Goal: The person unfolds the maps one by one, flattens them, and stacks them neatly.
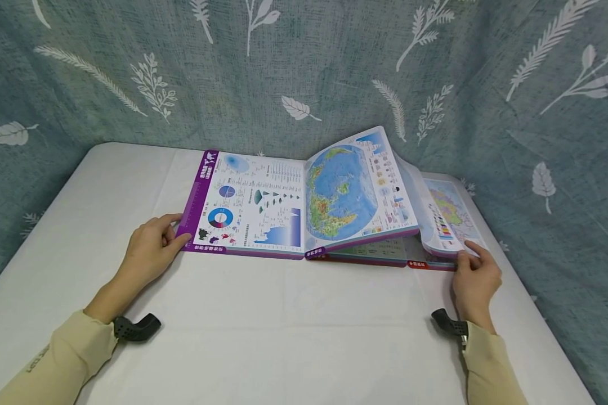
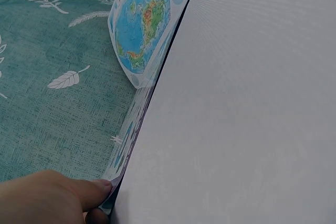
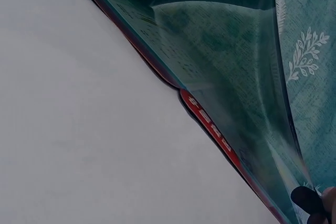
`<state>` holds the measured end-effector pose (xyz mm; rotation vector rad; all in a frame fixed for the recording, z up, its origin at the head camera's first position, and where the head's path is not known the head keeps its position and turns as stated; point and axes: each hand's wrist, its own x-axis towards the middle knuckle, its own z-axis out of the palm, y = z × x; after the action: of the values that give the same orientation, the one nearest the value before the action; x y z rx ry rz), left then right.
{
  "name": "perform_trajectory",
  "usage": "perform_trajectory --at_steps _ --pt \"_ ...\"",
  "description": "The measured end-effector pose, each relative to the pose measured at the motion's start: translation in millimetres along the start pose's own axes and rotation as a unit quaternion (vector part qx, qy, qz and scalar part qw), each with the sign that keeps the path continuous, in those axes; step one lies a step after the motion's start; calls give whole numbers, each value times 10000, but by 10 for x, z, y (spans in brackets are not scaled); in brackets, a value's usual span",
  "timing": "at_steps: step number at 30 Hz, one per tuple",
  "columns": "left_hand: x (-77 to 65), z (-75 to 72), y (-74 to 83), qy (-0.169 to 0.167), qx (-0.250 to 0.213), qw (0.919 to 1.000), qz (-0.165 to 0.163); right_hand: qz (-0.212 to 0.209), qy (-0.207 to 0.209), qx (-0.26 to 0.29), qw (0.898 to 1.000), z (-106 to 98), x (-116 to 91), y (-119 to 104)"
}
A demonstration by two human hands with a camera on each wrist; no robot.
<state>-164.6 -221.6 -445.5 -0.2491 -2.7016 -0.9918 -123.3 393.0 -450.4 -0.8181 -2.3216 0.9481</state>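
Observation:
A glossy folding map point(image 1: 253, 202) lies spread across the table, its panels printed with a world map, charts and coloured tables. At its left end my left hand point(image 1: 152, 247) pinches the purple-bordered edge near the front corner. In the left wrist view the thumb of that hand point(image 2: 58, 198) lies over the corner, with a finger under it. My right hand point(image 1: 477, 281) holds the front right corner of a bent-up panel point(image 1: 438, 216) between thumb and finger. The world-map panel point(image 1: 342, 191) tilts up from the fold. Beneath these, lower panels with red labels point(image 1: 418, 264) are partly hidden.
The map rests on a white-covered table point(image 1: 284, 326). Behind and at both sides hangs a green curtain point(image 1: 334, 67) with white leaf prints. Black wrist-worn devices point(image 1: 138, 328) sit by both sleeve cuffs.

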Motion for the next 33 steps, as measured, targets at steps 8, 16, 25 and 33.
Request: perform_trajectory --at_steps 8,16,25,33 --pt "-8 3 8 -4 -5 10000 -21 145 112 35 9998 -57 115 87" --pt "-13 10 15 -20 -36 10000 -3 525 309 267 9978 -112 173 170" --pt "-11 8 10 -22 -6 10000 -1 749 512 555 9943 -226 230 244" --pt "-11 -2 14 -40 -29 10000 15 1005 682 603 9908 -269 283 286"
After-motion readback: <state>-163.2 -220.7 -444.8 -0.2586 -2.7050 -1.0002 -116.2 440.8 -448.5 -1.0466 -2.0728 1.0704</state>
